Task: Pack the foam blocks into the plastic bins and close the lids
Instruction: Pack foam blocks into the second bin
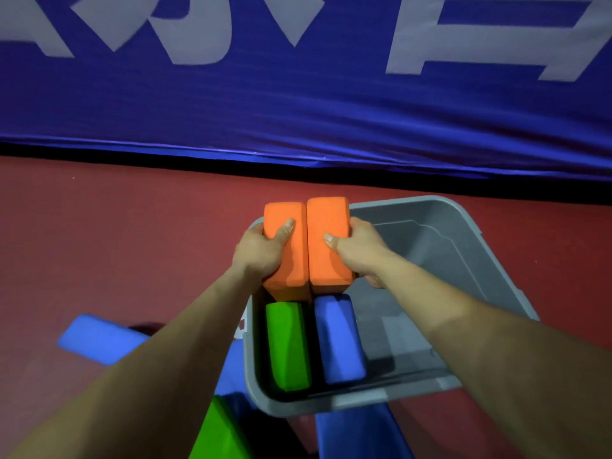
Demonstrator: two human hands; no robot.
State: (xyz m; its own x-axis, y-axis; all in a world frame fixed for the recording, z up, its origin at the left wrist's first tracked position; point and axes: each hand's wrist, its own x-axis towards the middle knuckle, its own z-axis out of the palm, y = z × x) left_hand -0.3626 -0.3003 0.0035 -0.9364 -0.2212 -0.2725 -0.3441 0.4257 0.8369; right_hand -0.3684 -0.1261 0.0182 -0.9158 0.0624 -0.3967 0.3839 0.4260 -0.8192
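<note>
Centre frame: left hand (261, 251) is gripping left orange block (293, 268), right hand (362, 251) gripping right orange block (328, 271), thumbs on top, above grey bin (490, 270). Foam is looking light and soft; side squeeze should hold.

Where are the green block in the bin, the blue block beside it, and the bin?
green block in the bin (288, 346): head view, top face.
blue block in the bin (339, 339): head view, top face.
grey bin (447, 276): head view, inner wall.

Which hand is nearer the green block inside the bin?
Left. The left hand grips an orange block just beyond the green block; the right hand is offset sideways, beyond the blue block.
</note>
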